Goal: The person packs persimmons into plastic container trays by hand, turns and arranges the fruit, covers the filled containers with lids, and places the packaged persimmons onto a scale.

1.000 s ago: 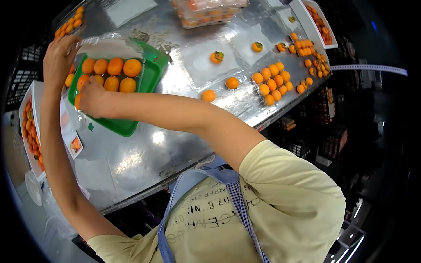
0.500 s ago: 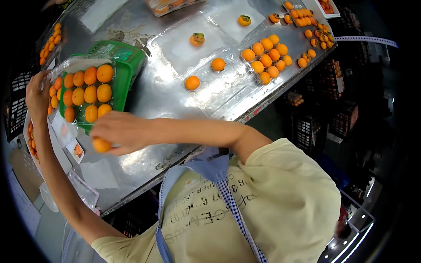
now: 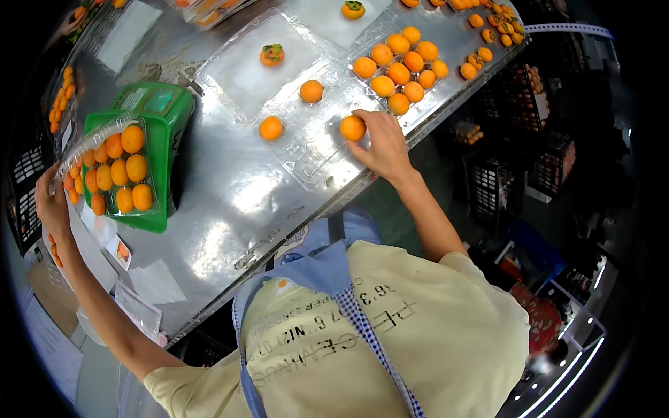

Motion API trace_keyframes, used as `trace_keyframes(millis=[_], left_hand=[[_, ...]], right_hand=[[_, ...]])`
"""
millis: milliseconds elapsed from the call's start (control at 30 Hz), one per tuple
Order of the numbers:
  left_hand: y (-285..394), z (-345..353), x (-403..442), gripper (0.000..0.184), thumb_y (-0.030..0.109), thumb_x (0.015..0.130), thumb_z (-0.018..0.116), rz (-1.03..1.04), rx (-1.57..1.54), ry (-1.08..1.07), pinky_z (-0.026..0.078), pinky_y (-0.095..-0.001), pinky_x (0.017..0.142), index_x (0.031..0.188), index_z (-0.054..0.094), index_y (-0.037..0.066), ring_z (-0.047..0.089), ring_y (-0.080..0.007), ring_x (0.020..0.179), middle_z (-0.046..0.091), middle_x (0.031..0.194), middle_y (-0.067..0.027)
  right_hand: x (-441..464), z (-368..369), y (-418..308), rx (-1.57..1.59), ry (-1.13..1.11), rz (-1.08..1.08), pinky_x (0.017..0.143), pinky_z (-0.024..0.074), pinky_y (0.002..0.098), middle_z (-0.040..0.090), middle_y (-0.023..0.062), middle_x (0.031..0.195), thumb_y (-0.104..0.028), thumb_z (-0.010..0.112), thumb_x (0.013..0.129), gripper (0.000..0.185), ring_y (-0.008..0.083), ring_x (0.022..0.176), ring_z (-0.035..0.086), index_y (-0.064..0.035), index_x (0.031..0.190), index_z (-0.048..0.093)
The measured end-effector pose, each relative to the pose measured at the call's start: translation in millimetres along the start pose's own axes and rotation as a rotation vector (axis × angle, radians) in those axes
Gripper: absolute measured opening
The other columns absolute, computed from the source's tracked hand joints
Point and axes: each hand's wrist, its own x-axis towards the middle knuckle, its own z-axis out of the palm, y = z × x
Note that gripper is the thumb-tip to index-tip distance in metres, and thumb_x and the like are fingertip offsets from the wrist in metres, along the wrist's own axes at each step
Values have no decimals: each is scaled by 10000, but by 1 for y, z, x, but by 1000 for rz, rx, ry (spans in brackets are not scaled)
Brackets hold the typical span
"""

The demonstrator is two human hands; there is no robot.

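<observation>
My right hand (image 3: 385, 145) has its thumb and fingers closed around an orange persimmon (image 3: 352, 127) over an open clear plastic tray (image 3: 306, 164) on the metal table. At the far left, my left hand (image 3: 53, 202) grips the lid edge of a clear plastic box (image 3: 97, 139); its fingertips are partly hidden. Rows of persimmons (image 3: 119, 171) fill that box, which rests tilted on a green weighing scale (image 3: 164, 132). Two loose persimmons lie by the open tray, one at its left corner (image 3: 271, 128) and one at its upper edge (image 3: 311, 91).
A clear tray packed with persimmons (image 3: 398, 72) stands right of my right hand. Persimmons with green leaves, one (image 3: 272, 55) on another open tray, lie farther back. Loose ones (image 3: 505, 28) gather at the far right. Black crates (image 3: 488, 202) stand beyond the metal table (image 3: 230, 181).
My right hand has moved from beside the green scale, where it held a persimmon, across to the open tray and now holds a persimmon there. My left hand stays at the box.
</observation>
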Motion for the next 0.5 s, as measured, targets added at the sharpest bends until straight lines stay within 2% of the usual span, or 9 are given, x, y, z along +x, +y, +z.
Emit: trace_keyframes(millis=[67,167,333,500], left_hand=[[-7,3,-2,278,-4,829,577,13,9,5,464,-301,867,1088,644,71,616,-226,987,653,1041,-82],[-10,3,-5,294,-24,813,578,-2,0,-4,463,-299,868,1085,643,68,618,-230,982,657,1034,-83],[-8,1,-10,332,-66,782,573,-18,-27,-8,463,-305,864,1082,637,62,620,-231,967,653,1018,-84],[-2,-1,-8,350,-86,771,552,-21,-30,-5,463,-306,859,1080,632,55,620,-229,961,648,1004,-87]], right_hand=[[-4,11,9,-56,26,-53,829,399,389,582,124,986,-109,718,676,464,308,937,533,-58,1103,543],[-10,23,16,-44,-13,-8,823,409,392,571,115,976,-101,719,666,467,304,941,527,-52,1096,543],[-19,33,20,-8,24,30,843,417,381,552,82,1102,-110,716,702,392,289,984,516,-53,1068,586],[-13,12,27,5,166,-12,816,403,382,583,92,1007,-129,707,717,359,285,945,532,-58,1050,594]])
